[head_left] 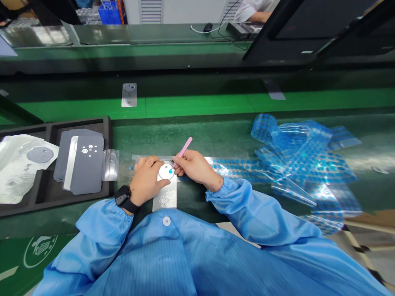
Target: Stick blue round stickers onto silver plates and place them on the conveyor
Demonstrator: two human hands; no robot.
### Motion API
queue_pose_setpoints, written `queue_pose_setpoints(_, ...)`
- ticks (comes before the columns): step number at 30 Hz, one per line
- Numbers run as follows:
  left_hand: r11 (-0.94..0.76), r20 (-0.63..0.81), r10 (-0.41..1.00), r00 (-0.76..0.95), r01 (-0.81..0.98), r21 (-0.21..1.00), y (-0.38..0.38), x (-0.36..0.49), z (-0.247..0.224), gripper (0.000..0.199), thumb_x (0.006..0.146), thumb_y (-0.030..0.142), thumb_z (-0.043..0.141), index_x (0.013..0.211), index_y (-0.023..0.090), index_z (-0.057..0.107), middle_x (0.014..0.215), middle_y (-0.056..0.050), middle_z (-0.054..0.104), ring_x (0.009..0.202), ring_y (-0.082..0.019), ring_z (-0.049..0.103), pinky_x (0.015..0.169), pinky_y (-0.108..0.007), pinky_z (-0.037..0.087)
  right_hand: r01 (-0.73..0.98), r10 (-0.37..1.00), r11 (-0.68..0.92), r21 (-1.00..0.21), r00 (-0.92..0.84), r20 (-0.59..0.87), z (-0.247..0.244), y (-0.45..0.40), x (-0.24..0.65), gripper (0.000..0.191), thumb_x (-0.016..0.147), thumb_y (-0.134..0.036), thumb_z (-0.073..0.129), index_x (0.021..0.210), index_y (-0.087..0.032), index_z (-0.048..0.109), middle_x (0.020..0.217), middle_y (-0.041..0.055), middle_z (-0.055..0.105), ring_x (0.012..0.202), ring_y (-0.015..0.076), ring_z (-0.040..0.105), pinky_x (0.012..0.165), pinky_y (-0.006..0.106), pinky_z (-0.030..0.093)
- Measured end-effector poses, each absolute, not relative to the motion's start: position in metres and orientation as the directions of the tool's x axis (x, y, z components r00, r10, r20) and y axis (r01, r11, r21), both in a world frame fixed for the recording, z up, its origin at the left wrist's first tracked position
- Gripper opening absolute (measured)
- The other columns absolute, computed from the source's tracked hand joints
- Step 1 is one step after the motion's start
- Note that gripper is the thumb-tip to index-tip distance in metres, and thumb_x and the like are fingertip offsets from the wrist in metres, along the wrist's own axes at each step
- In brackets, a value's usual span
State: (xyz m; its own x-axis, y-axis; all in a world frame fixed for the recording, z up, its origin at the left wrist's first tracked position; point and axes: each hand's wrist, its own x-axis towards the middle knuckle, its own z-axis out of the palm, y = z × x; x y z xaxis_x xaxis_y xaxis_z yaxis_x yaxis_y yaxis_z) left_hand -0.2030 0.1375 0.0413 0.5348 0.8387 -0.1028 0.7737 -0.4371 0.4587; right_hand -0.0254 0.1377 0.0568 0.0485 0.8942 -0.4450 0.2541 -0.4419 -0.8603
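the right hand (194, 167) pinches pink tweezers (184, 150), their tip on a small blue dot (170, 171) on a white disc (164, 172). the left hand (148, 179), fingers spread, rests against the disc, which lies on a metal plate (165, 198) on the counter (197, 135).

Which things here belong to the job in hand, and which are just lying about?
In use: left hand on a white disc; right hand holding pink tweezers with a blue dot; metal plate beneath.

Lying about: crumpled blue-dotted film; grey plates in a black foam tray; computer mouse.
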Motion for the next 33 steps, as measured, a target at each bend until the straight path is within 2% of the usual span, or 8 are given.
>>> queue_pose_setpoints(12, -0.437, -0.088, 0.847, 0.524, 0.781, 0.446, 0.136, -0.204, 0.040, 0.047, 0.075, 0.039, 0.074, 0.117, 0.023, 0.062, 0.119, -0.008, 0.057, 0.111, -0.030, 0.046, 0.097, -0.049, 0.039, 0.330, 0.906, -0.414, -0.848, 0.056, -0.420, 0.059, 0.136, -0.027, 0.019, 0.088, -0.014, 0.058, 0.069, -0.016, 0.058, 0.057, -0.0009, 0.065, 0.046, 0.0095, 0.062, 0.045, 0.018, 0.050)
queue_pose_setpoints(16, -0.455, -0.055, 0.852, 0.521, 0.787, 0.416, 0.132, -0.205, 0.039, 0.043, 0.075, 0.038, 0.074, 0.116, 0.026, 0.064, 0.120, -0.009, 0.055, 0.112, -0.031, 0.045, 0.092, -0.049, 0.040, 0.362, 0.911, -0.400, -0.842, 0.063, -0.407, 0.058, 0.135, -0.027, 0.018, 0.087, -0.014, 0.059, 0.069, -0.017, 0.058, 0.057, -0.0009, 0.065, 0.047, 0.0110, 0.063, 0.046, 0.019, 0.050)
queue_pose_setpoints(23, -0.510, -0.046, 0.817, 0.574, 0.758, 0.408, 0.128, -0.205, 0.042, 0.025, 0.081, 0.034, 0.069, 0.106, 0.031, 0.070, 0.119, -0.007, 0.057, 0.111, -0.031, 0.043, 0.085, -0.046, 0.038, 0.399, 0.922, -0.374, -0.837, 0.058, -0.384, 0.055, 0.134, -0.025, 0.016, 0.088, -0.016, 0.058, 0.072, -0.018, 0.058, 0.055, -0.0011, 0.065, 0.048, 0.0120, 0.064, 0.047, 0.020, 0.051)
queue_pose_setpoints(33, -0.559, 0.002, 0.801, 0.598, 0.747, 0.359, 0.123, -0.204, 0.039, 0.022, 0.084, 0.033, 0.065, 0.106, 0.034, 0.071, 0.119, -0.008, 0.059, 0.111, -0.032, 0.044, 0.082, -0.047, 0.036, 0.396, 0.934, -0.342, -0.852, 0.049, -0.353, 0.055, 0.130, -0.022, 0.010, 0.088, -0.019, 0.056, 0.079, -0.019, 0.058, 0.062, 0.0006, 0.066, 0.054, 0.0142, 0.065, 0.055, 0.026, 0.054)
